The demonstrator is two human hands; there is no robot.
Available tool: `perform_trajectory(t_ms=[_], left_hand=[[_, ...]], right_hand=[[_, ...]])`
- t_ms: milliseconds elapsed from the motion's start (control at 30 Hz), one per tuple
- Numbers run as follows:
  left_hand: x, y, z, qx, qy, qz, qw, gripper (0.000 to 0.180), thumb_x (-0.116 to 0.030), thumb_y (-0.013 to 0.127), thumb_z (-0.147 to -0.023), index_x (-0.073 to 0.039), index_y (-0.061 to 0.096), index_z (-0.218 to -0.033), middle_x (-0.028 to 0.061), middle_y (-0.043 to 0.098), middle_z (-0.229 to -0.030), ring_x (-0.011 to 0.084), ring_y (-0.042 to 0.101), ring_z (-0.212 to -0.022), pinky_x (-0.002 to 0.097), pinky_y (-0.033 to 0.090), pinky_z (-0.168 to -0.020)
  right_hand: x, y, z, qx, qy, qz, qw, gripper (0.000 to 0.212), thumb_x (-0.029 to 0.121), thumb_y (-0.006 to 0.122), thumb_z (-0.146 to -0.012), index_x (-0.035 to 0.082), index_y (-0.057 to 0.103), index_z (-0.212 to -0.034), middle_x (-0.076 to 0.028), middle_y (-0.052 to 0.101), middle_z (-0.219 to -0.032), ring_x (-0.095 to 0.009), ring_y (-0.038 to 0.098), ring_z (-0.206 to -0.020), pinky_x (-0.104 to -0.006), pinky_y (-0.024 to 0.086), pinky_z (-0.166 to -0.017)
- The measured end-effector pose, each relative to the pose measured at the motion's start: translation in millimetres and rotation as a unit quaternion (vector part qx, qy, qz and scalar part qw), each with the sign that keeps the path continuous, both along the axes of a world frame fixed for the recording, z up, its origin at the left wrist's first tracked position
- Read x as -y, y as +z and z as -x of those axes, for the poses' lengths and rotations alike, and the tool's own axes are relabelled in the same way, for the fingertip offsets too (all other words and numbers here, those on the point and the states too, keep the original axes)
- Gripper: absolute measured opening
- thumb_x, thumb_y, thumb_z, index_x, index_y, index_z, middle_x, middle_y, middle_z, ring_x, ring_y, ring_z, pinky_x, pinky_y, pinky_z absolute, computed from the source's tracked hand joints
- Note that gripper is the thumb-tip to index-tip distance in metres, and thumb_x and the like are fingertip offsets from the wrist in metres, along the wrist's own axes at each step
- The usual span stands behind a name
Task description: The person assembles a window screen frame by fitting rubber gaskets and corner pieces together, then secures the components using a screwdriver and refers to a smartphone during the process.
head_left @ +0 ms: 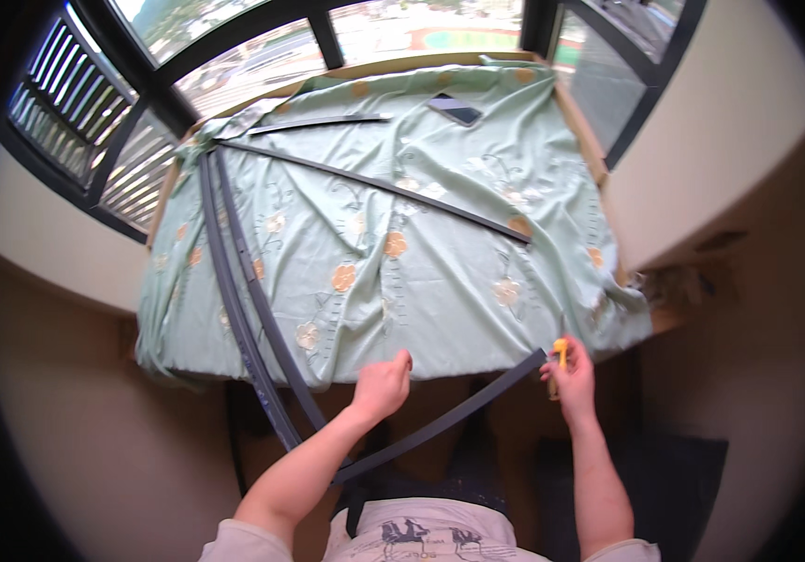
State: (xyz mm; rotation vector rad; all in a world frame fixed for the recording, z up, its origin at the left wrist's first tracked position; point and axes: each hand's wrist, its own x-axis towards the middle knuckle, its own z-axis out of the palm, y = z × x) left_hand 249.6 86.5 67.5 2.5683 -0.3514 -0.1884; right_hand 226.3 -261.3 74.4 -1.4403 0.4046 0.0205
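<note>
My right hand (571,379) is closed around a small tool with a yellow top (561,348); its exact kind does not show. Just left of those fingers is the upper end of a dark flat strip (449,419), which slants down toward my waist. My left hand (384,386) is closed in front of the cloth's near edge, thumb side up, and whatever may be in it is hidden. Below that forearm the strip's lower end lies close to my body. Two long dark strips (234,290) run from the cloth's far left corner down past my left forearm.
A pale green flowered cloth (458,309) drapes over a broad surface beneath windows. On it lie a long dark strip (374,183) set diagonally, a shorter strip (318,124) and a dark phone (456,110). Curved walls (693,178) close in on both sides.
</note>
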Motion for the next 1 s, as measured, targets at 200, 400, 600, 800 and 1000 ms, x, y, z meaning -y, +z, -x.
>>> perform_trajectory(t_ms=[200, 400, 600, 800, 1000], left_hand=[[21.4, -7.3, 5.0, -0.030, 0.064, -0.105, 0.992, 0.010, -0.014, 0.051, -0.090, -0.003, 0.051, -0.088, 0.0169, 0.062, -0.067, 0.0387, 0.062, -0.063, 0.0495, 0.047, -0.057], [73.4, -14.1, -63.8, 0.014, 0.081, -0.072, 0.994, 0.010, -0.012, 0.053, -0.083, -0.004, 0.052, -0.088, 0.0177, 0.061, -0.080, 0.0380, 0.062, -0.077, 0.0484, 0.049, -0.065], [119.8, -18.4, -132.2, 0.099, 0.061, -0.099, 0.988, 0.020, -0.004, 0.054, -0.077, -0.005, 0.055, -0.097, 0.0111, 0.056, -0.101, 0.0294, 0.057, -0.098, 0.0395, 0.049, -0.080], [124.0, -20.5, -113.6, 0.134, 0.080, -0.117, 0.981, 0.039, -0.007, 0.058, -0.078, -0.006, 0.057, -0.117, 0.0098, 0.052, -0.127, 0.0265, 0.048, -0.120, 0.0388, 0.042, -0.098], [98.5, 31.0, -9.7, 0.130, 0.108, -0.003, 0.986, 0.045, -0.011, 0.063, -0.080, -0.008, 0.057, -0.124, 0.0119, 0.049, -0.137, 0.0312, 0.044, -0.128, 0.0440, 0.037, -0.105]], right_hand=[[43.8, -16.7, -135.2, 0.045, 0.058, 0.119, 0.990, 0.052, -0.006, 0.056, -0.083, 0.004, 0.048, -0.134, -0.007, 0.059, -0.105, -0.013, 0.058, -0.086, -0.0264, 0.051, -0.075], [60.1, -37.1, -204.3, 0.173, 0.067, 0.461, 0.868, 0.059, -0.008, 0.056, -0.078, 0.004, 0.047, -0.135, -0.017, 0.056, -0.117, -0.035, 0.055, -0.107, -0.0398, 0.044, -0.095], [66.0, -41.2, -224.2, 0.185, 0.110, 0.540, 0.814, 0.061, -0.011, 0.055, -0.077, 0.005, 0.047, -0.135, -0.016, 0.051, -0.122, -0.036, 0.049, -0.116, -0.0424, 0.041, -0.098], [61.3, -46.9, -219.2, 0.161, 0.158, 0.555, 0.801, 0.057, -0.007, 0.055, -0.080, 0.005, 0.047, -0.135, -0.017, 0.050, -0.127, -0.037, 0.046, -0.119, -0.0449, 0.038, -0.101], [27.7, 1.1, -178.6, 0.221, 0.044, 0.516, 0.827, 0.045, -0.004, 0.055, -0.084, 0.002, 0.051, -0.128, -0.015, 0.052, -0.128, -0.030, 0.050, -0.117, -0.0394, 0.043, -0.096]])
